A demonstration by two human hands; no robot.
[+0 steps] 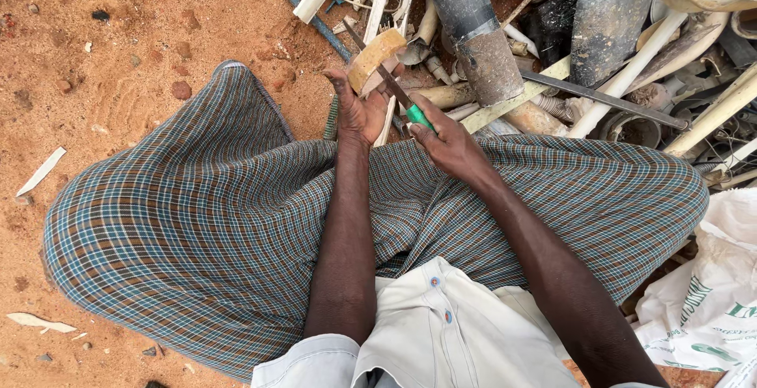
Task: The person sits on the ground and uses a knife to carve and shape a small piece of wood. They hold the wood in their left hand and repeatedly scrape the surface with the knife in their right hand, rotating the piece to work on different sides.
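My left hand (359,108) grips a short yellowish-tan piece of pipe (375,57), holding it up in front of my knees. My right hand (449,139) is closed on the green handle of a thin saw blade (386,76), whose metal blade crosses the pipe piece at an angle. Both forearms reach out over a checked blue and brown cloth (197,222) that covers my crossed legs. A white buttoned shirt (441,333) shows at the bottom.
A heap of scrap pipes lies ahead and to the right: a thick dark pipe (473,25), white tubes (631,72), a flat metal strip (607,100). A white printed sack (710,285) sits at the right. Red sandy ground (102,65) with small stones lies at the left.
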